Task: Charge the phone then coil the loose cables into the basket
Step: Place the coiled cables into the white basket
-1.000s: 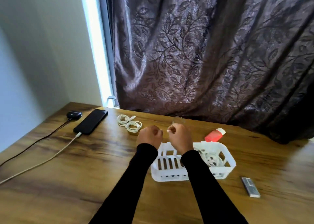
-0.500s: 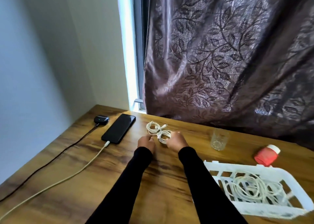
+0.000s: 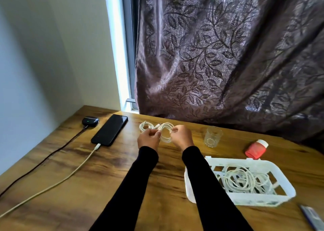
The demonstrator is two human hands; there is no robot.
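Currently both hands sit at the table's (image 3: 52,187) far side, near the curtain (image 3: 219,64). Left hand (image 3: 148,139) and right hand (image 3: 181,137) each pinch the white coiled cable (image 3: 165,131), fingers curled on opposite sides of its loops. One loop (image 3: 145,125) trails toward the far edge. Bare wood lies between the sleeves. Glass (image 3: 212,136) stands just right of the right hand. Basket (image 3: 245,200) sits near the right forearm and holds another coil (image 3: 243,180). Phone (image 3: 109,130) lies left, charge lead (image 3: 70,174) plugged in.

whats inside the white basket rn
The white basket holds a loose bundle of white cable. The right sleeve covers its near-left corner, so anything there is hidden.
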